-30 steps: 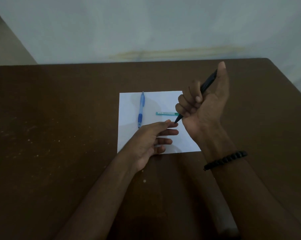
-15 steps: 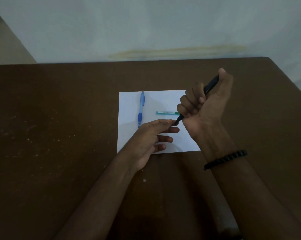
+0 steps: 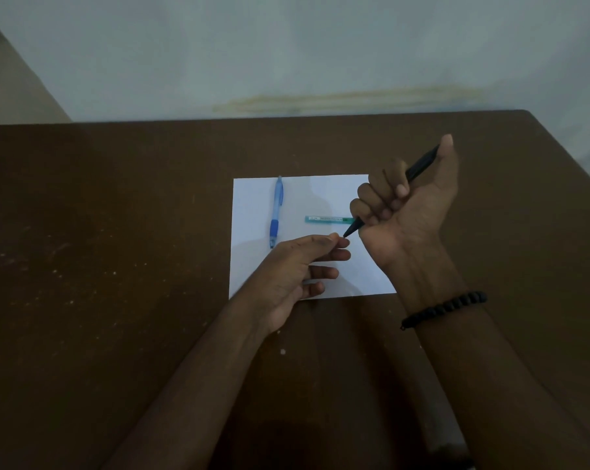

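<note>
**Black pen being worked at its tip over the paper**

The brown table (image 3: 117,232) is carrying one white sheet (image 3: 320,198), and both hands are hovering above the sheet's near half. The right hand (image 3: 405,212) is gripping the black pen (image 3: 422,162) in a fist. Its fingers are wrapping the barrel and its thumb is lying along the upper end, so the pen is slanting with its tip down towards the left. The left hand (image 3: 297,266) is bringing thumb and forefinger together right at that tip while its other fingers are staying loosely extended. Whether they are pinching the tip itself or something thin at it is too small to tell.

Judging by its build, the pen is light, stiff and smooth, so it is likely to slip if held loosely. The mid-barrel is looking like the safest place to hold, and the narrow tip is likely calling for a gentle pinch.

Counting: one table, one sheet, two hands, two pens (the black one and a blue pen (image 3: 276,212) lying on the sheet), one teal tube (image 3: 327,219) lying between them, and one beaded bracelet (image 3: 446,308) on the right wrist.
</note>
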